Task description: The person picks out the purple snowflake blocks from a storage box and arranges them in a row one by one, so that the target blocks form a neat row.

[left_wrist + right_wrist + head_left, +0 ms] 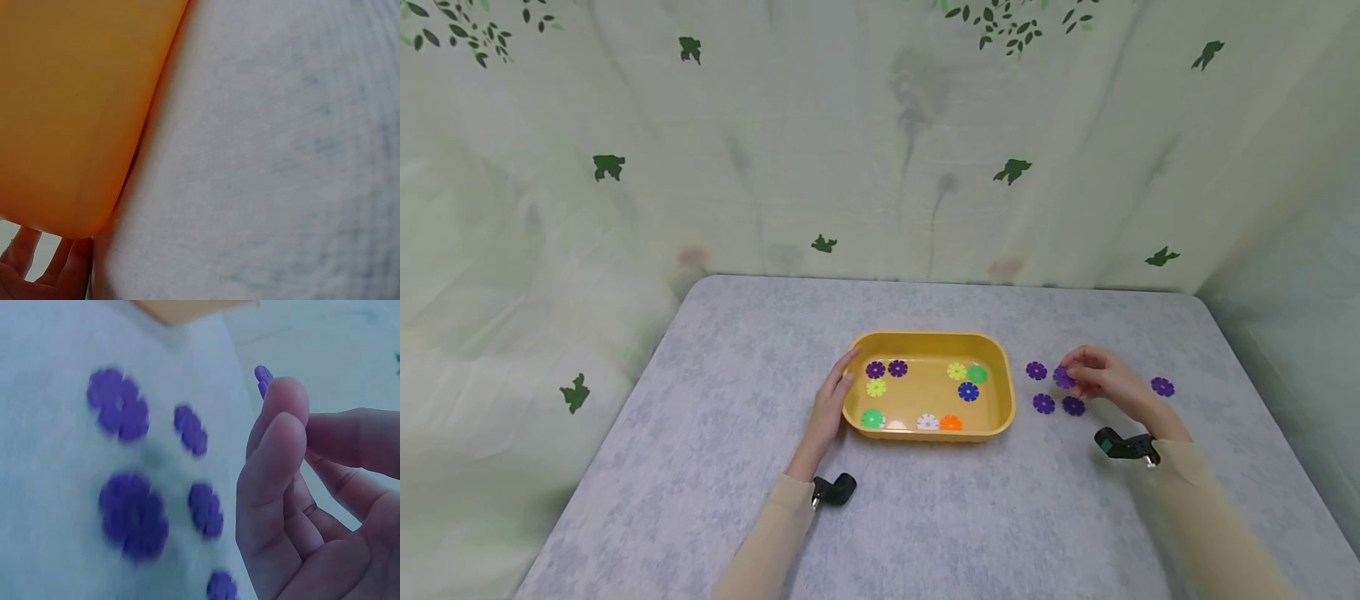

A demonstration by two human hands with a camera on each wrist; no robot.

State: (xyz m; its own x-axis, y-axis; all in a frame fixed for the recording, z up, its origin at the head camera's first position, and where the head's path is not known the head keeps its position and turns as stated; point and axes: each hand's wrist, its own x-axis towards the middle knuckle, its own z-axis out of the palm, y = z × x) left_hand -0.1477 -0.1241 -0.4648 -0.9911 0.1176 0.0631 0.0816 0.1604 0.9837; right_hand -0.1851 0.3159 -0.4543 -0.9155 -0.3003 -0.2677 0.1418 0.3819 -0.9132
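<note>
A yellow tray stands mid-table with several notched plastic flower discs in it: purple, yellow, green, blue, white and orange. My left hand lies along the tray's left end, its fairly straight fingers touching the outer wall. To the right of the tray, my right hand pinches a purple flower disc between thumb and fingertips, mostly hidden behind them in the right wrist view. Around and below that hand lie several more purple discs, including one nearer the tray and one right of the hand.
The table has a pale mottled grey cover. A hanging cloth printed with leaves and birds rises behind its far edge and along both sides. Black wrist cameras sit on both forearms.
</note>
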